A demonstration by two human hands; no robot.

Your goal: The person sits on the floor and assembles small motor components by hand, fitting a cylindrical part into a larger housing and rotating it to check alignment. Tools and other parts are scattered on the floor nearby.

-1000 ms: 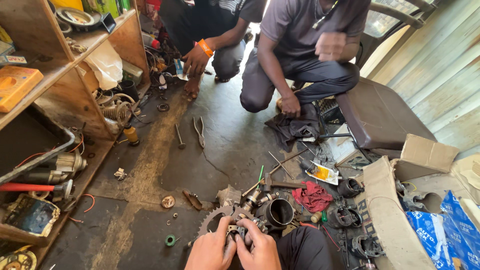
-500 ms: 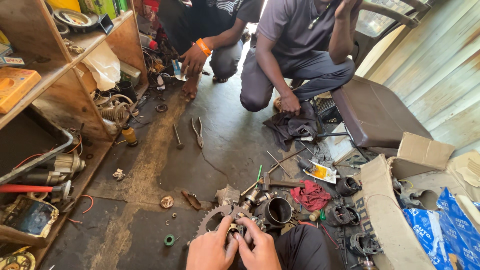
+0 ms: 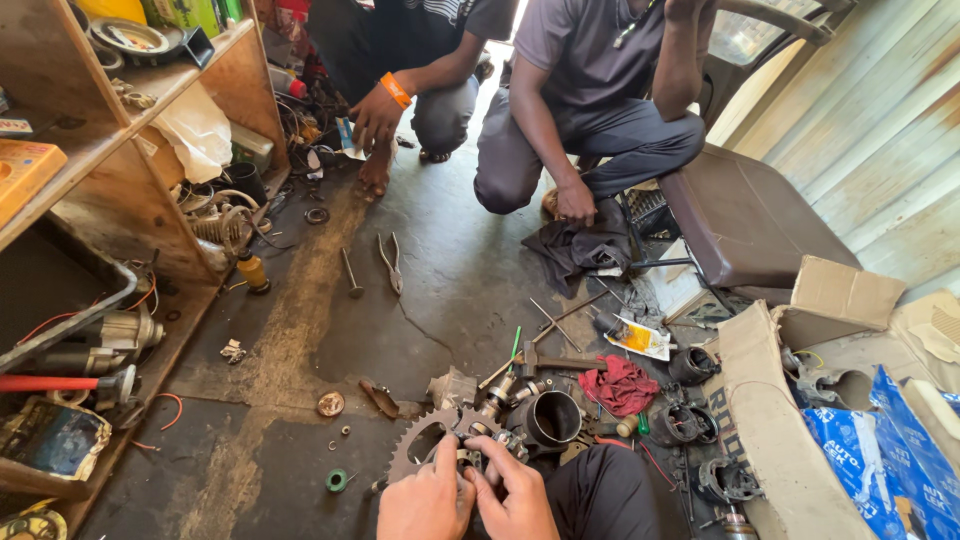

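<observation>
- Left hand (image 3: 425,500) and right hand (image 3: 515,500) at the near edge, side by side, fingers curled closed around a small metal assembly (image 3: 485,452) on the floor.
- Assembly: greasy grey, joined to a toothed sprocket (image 3: 420,445) lying flat just left of it; black cylinder (image 3: 553,418) just right.
- Since the earlier frame: hands stay on the assembly; the far crouching person's raised arm has gone higher, out the top of view.
- Red rag (image 3: 620,385) right of the cylinder; small yellow-and-white packet (image 3: 640,338) beyond it.
- Blue printed plastic bag (image 3: 880,450) near right; tan cardboard box (image 3: 845,295) farther right.
- Orange box (image 3: 20,175) on the left shelf.
- Pliers (image 3: 390,262) mid-floor; two crouching people (image 3: 560,90) far.
</observation>
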